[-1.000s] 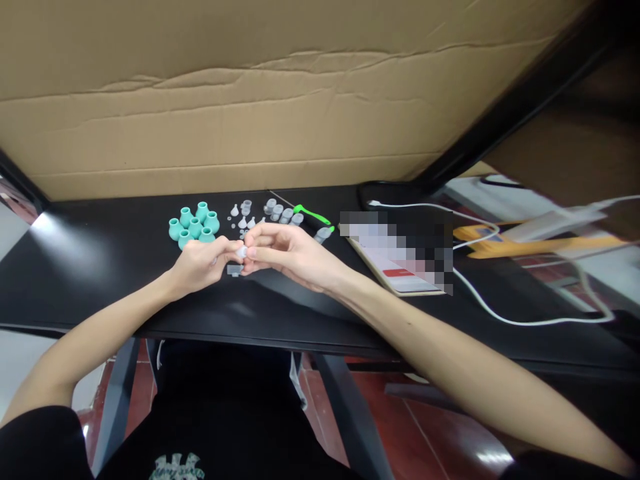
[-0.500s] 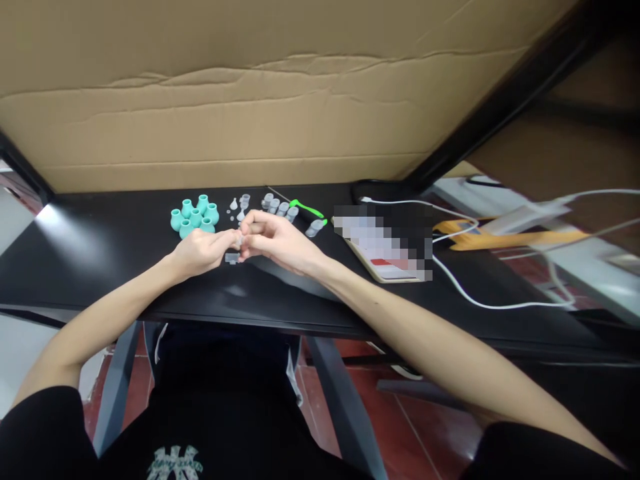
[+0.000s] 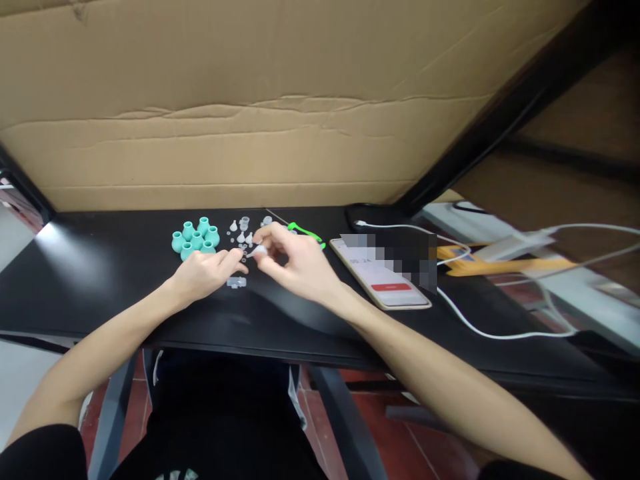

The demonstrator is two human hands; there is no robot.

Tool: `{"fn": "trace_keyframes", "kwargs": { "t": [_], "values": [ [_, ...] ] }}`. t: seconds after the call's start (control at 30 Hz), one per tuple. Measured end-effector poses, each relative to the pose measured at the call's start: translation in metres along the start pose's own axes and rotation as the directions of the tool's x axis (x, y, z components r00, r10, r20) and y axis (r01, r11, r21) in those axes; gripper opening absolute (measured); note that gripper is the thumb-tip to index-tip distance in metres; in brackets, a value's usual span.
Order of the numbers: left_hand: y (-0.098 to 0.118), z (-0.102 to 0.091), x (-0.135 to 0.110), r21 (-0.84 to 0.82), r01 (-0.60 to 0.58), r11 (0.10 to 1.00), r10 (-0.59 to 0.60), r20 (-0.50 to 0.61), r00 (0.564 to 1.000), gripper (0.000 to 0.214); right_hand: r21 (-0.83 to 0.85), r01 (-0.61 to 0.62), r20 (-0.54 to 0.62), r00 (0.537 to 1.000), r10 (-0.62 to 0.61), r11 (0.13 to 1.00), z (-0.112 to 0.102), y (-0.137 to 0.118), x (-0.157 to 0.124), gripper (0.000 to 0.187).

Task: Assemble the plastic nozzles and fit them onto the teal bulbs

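Observation:
My right hand [image 3: 303, 263] pinches a small white funnel-shaped piece [image 3: 259, 251] between thumb and fingertips, its narrow end toward my left hand. My left hand [image 3: 203, 277] is curled with its fingers together beside that narrow end; what is between its fingertips, if anything, is hidden. Below the left fingertips a clear plastic piece [image 3: 237, 282] lies on the black table. More white funnel-shaped pieces [image 3: 241, 237] and several tiny rings lie just beyond my hands. A cluster of teal vase-shaped pieces [image 3: 197, 238] stands behind my left hand.
A green-handled screwdriver [image 3: 305, 232] lies behind my right hand, by grey translucent pieces [image 3: 267, 221] partly hidden by it. To the right are a phone [image 3: 383, 283], a white cable [image 3: 480, 330] and a yellow strip-like object [image 3: 500, 267]. Cardboard [image 3: 250, 160] stands along the back.
My hands, together before, are now slightly apart. The right hand now shows a white funnel-shaped piece in its pinch. The view has tilted, so the table sits lower.

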State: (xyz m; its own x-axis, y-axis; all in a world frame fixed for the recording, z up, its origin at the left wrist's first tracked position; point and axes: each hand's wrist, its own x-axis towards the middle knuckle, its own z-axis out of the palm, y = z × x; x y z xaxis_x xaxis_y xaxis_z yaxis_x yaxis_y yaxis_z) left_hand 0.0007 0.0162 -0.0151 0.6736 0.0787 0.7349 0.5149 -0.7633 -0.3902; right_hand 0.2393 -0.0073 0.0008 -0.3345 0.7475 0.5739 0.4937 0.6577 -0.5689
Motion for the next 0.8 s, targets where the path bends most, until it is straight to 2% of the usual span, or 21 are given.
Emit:
{"fn": "trace_keyframes", "kwargs": {
  "t": [0.07,0.1,0.17,0.2,0.27,0.33,0.37,0.5,0.67,0.8],
  "values": [
    [-0.002,0.001,-0.003,-0.008,0.026,1.0,-0.026,0.045,0.999,0.038,-0.19,0.019,-0.028,0.999,-0.025,0.982,-0.011,0.006,0.001,0.004],
    [-0.003,0.001,-0.005,-0.01,0.031,0.999,-0.03,0.074,0.997,0.041,-0.27,0.021,0.002,1.0,-0.021,0.963,-0.015,0.009,0.002,0.003],
    [-0.004,-0.001,-0.007,-0.029,0.046,0.999,-0.041,0.155,0.987,0.043,-0.388,0.012,0.138,0.989,0.045,0.922,-0.02,0.013,0.002,0.004],
    [-0.005,-0.002,-0.008,-0.051,0.066,0.996,-0.055,0.205,0.977,0.043,-0.433,0.0,0.222,0.969,0.107,0.902,-0.02,0.014,0.002,0.002],
    [-0.004,-0.004,-0.007,-0.123,0.129,0.984,-0.088,0.296,0.951,0.042,-0.524,-0.032,0.355,0.9,0.253,0.851,-0.016,0.013,0.002,0.008],
    [-0.004,-0.005,-0.006,-0.216,0.189,0.958,-0.109,0.337,0.935,0.043,-0.611,-0.059,0.397,0.84,0.369,0.79,-0.008,0.011,0.002,0.013],
    [-0.005,-0.006,-0.005,-0.257,0.212,0.943,-0.115,0.344,0.932,0.043,-0.636,-0.063,0.398,0.827,0.397,0.769,-0.004,0.01,0.002,0.015],
    [-0.011,-0.007,-0.004,-0.322,0.243,0.915,-0.122,0.353,0.928,0.045,-0.649,-0.066,0.38,0.835,0.398,0.758,0.005,0.01,0.004,0.015],
    [-0.024,-0.004,-0.005,-0.336,0.281,0.899,-0.174,0.315,0.933,0.046,-0.681,-0.053,0.369,0.836,0.406,0.73,0.001,0.013,0.005,0.01],
    [-0.031,-0.003,-0.005,-0.329,0.261,0.908,-0.19,0.232,0.954,0.049,-0.657,-0.085,0.276,0.898,0.344,0.749,-0.005,0.018,0.007,0.016]
  ]
}}
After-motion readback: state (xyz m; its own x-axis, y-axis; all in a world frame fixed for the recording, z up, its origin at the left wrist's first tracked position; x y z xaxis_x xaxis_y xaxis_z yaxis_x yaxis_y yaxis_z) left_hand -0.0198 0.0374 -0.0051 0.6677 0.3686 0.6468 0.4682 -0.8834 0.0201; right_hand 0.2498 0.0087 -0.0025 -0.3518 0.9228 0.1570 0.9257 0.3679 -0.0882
